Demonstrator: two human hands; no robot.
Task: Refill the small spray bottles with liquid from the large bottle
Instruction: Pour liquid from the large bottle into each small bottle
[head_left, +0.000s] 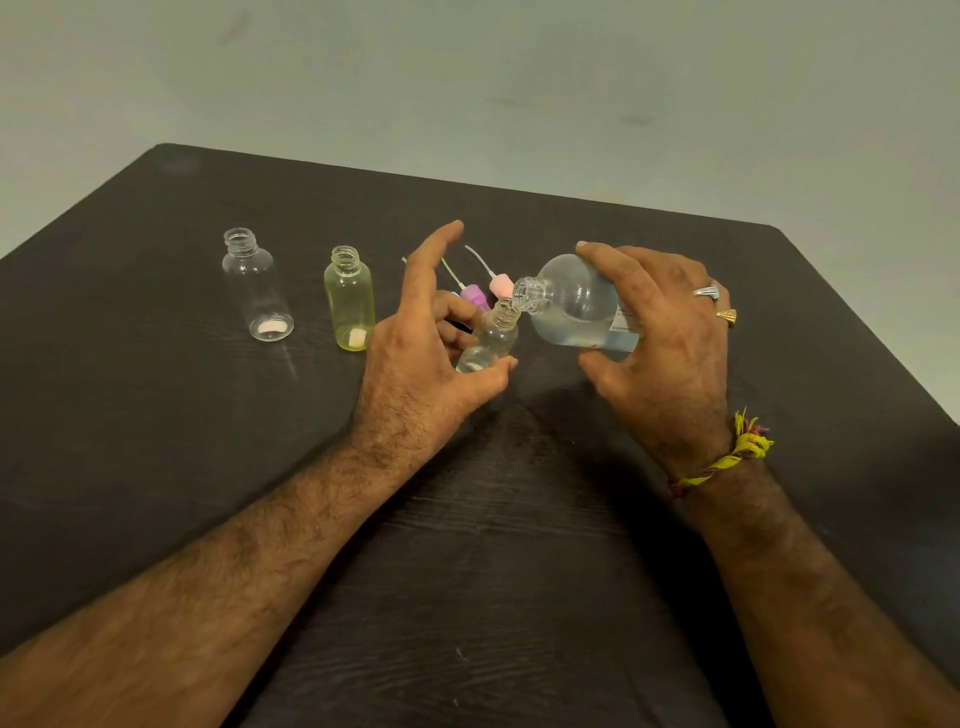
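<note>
Right hand (670, 343) is wrapped around the large bottle (576, 304), tipped so its mouth touches the small bottle (491, 340) mid-desk (156, 441). Left hand (421, 358) holds that one between thumb and curled fingers, index sticking out straight.

Clear glossy plastic on a matt, dark wood-grain table (519, 545).

The large clear plastic bottle (576, 306) and the small clear plastic bottle (491, 340) under its mouth shine smooth; at left a colourless plastic bottle (257, 288) and a yellow-tinted one (349, 301). Pink and purple plastic spray caps (485, 291). Shiny metal rings (717, 304); frayed yellow thread wristband (737, 452).
</note>
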